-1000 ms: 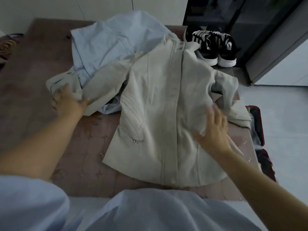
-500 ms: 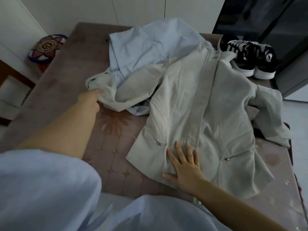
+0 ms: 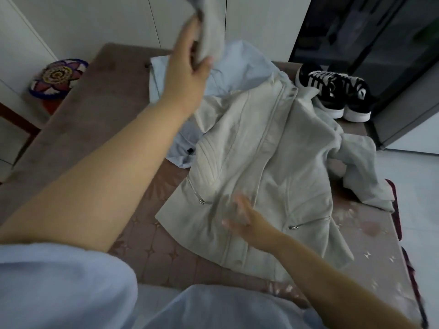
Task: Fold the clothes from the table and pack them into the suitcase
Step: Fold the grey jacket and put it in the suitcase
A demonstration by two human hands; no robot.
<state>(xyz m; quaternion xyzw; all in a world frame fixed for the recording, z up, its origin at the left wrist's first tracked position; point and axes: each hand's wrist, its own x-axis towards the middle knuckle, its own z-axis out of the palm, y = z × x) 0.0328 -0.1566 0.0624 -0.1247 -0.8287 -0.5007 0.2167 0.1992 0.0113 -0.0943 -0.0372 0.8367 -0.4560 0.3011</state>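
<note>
Lifted off the table (image 3: 99,119), the jacket (image 3: 261,167) sleeve (image 3: 211,32) now hangs gripped in the left hand (image 3: 187,74), while the right hand (image 3: 247,222), blurred, hovers open and empty above the hem.

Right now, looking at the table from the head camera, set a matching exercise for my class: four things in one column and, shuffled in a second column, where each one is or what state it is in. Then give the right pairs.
Things
1. beige jacket
2. light blue shirt
3. black and white sneakers
4. left hand

Places or states
A. raised, holding the jacket's sleeve up
B. at the far right corner of the table
C. spread out front up, zip closed
D. crumpled, partly under the jacket

Pairs: 1-C, 2-D, 3-B, 4-A
</note>
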